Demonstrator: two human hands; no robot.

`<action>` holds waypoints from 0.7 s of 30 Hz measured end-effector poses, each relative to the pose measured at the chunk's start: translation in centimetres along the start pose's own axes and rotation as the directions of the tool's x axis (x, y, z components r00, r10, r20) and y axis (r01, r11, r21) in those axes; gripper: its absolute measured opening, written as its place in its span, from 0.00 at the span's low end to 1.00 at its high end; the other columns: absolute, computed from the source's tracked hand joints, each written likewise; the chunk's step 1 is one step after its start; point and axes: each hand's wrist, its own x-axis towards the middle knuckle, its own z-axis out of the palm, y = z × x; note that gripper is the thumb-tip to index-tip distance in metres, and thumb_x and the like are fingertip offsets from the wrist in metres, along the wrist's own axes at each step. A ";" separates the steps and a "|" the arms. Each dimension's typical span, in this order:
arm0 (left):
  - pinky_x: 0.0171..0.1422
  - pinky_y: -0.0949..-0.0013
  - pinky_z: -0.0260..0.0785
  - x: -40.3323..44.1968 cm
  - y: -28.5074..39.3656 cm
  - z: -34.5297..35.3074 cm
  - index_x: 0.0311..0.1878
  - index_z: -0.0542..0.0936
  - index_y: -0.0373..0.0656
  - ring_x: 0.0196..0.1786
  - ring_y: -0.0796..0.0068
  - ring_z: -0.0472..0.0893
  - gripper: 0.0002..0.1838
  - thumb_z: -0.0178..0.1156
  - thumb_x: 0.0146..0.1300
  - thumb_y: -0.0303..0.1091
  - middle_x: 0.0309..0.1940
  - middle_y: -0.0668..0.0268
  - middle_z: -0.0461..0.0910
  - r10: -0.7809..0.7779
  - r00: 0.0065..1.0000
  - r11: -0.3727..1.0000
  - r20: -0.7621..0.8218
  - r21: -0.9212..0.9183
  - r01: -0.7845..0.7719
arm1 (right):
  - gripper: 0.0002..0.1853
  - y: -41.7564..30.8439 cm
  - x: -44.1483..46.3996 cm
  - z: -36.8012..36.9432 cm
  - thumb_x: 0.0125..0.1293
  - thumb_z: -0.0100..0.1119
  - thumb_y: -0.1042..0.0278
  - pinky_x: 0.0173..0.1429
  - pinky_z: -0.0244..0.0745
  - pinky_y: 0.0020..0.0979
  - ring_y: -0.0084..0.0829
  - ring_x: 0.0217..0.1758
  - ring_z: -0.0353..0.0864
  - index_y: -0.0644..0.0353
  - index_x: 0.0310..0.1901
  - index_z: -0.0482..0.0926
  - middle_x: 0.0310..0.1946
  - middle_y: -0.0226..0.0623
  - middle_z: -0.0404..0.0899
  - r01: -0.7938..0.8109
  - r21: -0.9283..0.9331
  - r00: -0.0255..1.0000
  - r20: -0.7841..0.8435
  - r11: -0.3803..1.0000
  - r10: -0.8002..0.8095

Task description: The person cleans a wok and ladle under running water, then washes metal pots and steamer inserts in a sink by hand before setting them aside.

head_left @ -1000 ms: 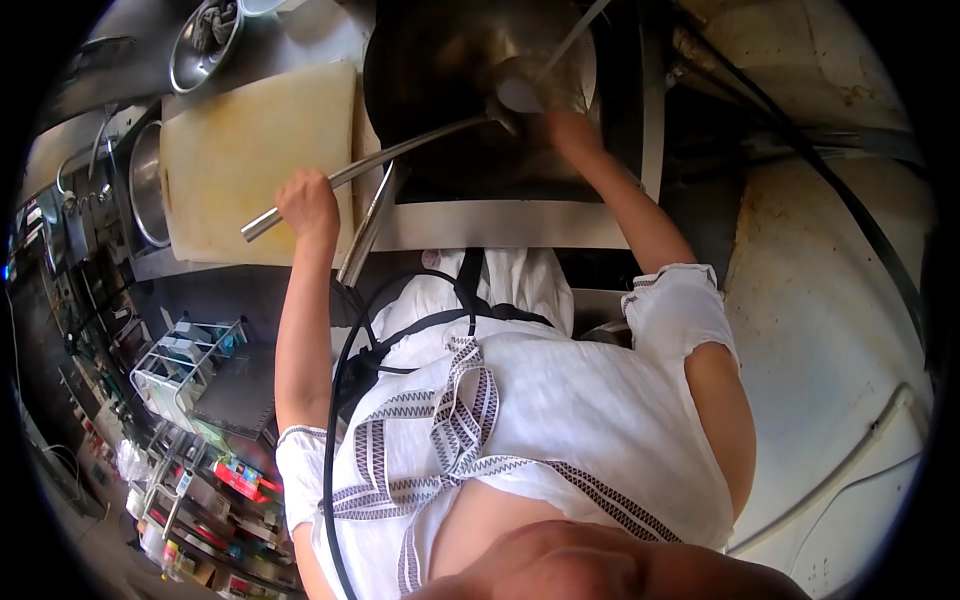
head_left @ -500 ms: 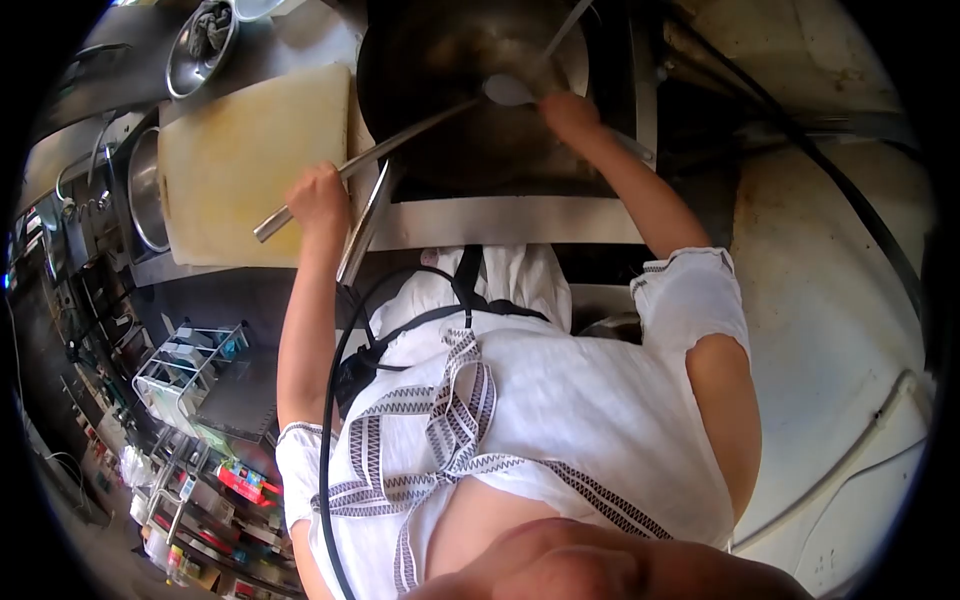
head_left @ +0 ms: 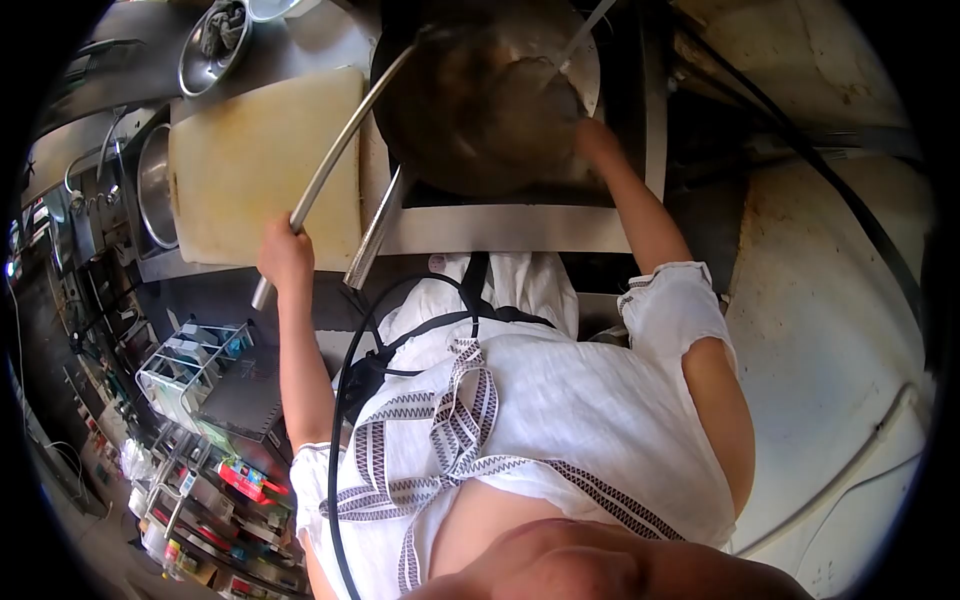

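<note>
My left hand [head_left: 287, 250] is closed round a long metal handle [head_left: 340, 150], over the near edge of a pale cutting board. The handle's far end reaches the left rim of a large dark wok [head_left: 450, 165]; its head is blurred and cannot be made out. My right hand [head_left: 597, 145] is inside the wok's right side, fingers closed. Something dark and blurred lies just beyond its fingers; I cannot tell what. A ribbed metal handle [head_left: 372, 232] juts from the wok's near left side, touched by neither hand. A thin metal rod or spout [head_left: 588, 32] slants over the wok.
The cutting board [head_left: 260, 165] lies left of the stove's metal edge [head_left: 500, 228]. A steel bowl with a grey scrubber [head_left: 222, 30] stands behind it; another metal bowl [head_left: 157, 190] shows at its left. A black cable [head_left: 345, 420] hangs across my front. A wire rack [head_left: 195, 365] stands lower left.
My left hand has moved left and nearer, swinging the handle steeper and its head away from the wok's middle. My right hand has shifted slightly nearer within the wok.
</note>
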 end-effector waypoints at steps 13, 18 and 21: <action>0.28 0.59 0.62 -2.6 -0.8 -0.1 0.28 0.75 0.43 0.26 0.50 0.72 0.14 0.53 0.52 0.45 0.19 0.54 0.72 -0.157 0.988 0.927 -0.006 -0.344 0.145 | 0.21 -17.0 2.7 3.5 0.58 0.44 0.50 0.13 0.60 0.30 0.28 0.11 0.64 0.62 0.20 0.69 0.11 0.36 0.65 0.093 0.716 0.974 0.079 0.692 -0.214; 0.28 0.60 0.62 -2.8 -0.6 0.2 0.28 0.74 0.42 0.25 0.51 0.72 0.14 0.53 0.52 0.45 0.17 0.54 0.72 -0.162 0.987 0.906 0.002 -0.396 0.150 | 0.23 -12.7 -1.4 5.4 0.59 0.41 0.50 0.24 0.65 0.34 0.32 0.18 0.70 0.64 0.24 0.72 0.15 0.40 0.71 0.321 0.335 0.748 0.484 0.886 -0.454; 0.28 0.60 0.62 -3.0 -0.5 0.4 0.28 0.75 0.42 0.25 0.51 0.72 0.14 0.54 0.51 0.44 0.17 0.55 0.72 -0.156 0.988 0.907 0.018 -0.394 0.150 | 0.22 -9.4 -3.3 4.9 0.60 0.41 0.51 0.30 0.66 0.33 0.32 0.23 0.72 0.66 0.28 0.73 0.19 0.42 0.73 0.430 0.252 0.630 0.604 0.867 -0.488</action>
